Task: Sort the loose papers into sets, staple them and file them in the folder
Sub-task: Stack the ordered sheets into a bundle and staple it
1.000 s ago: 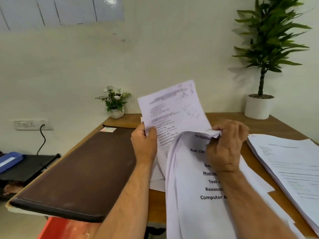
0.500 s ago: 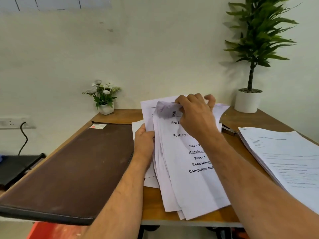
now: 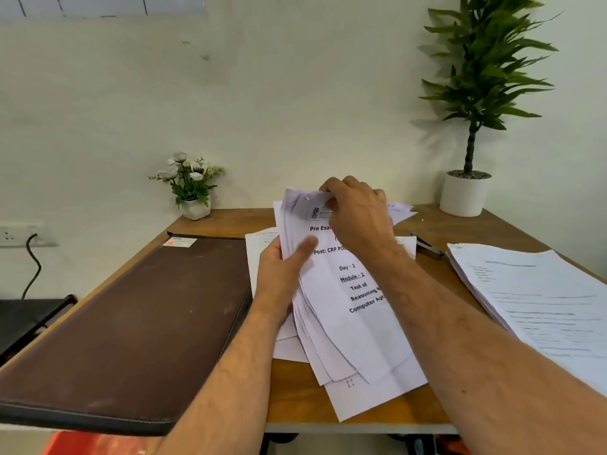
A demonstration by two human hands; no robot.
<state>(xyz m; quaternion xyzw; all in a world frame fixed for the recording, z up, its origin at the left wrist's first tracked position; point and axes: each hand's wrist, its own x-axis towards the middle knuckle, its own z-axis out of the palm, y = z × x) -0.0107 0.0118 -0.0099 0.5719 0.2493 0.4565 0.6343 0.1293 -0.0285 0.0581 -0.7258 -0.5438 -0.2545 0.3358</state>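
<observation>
On desk (image 3: 427,412), both hands' fingers (image 3: 331,188) pinch papers (image 3: 348,323).

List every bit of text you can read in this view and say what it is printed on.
All on the top sheet of the paper set held by the left hand and right hand:
"Pre Exa", cut off by the hand
"Post: CRP PO", cut off
"Day - 2"
"Module - 2"
"Test of"
"Reasoning", cut off
"Computer Apt", cut off
Lower sheet corner: "D 0", "E", faint.
Folder sticker, logo beside the fingers, right paper stack: too blurred to read.
</observation>
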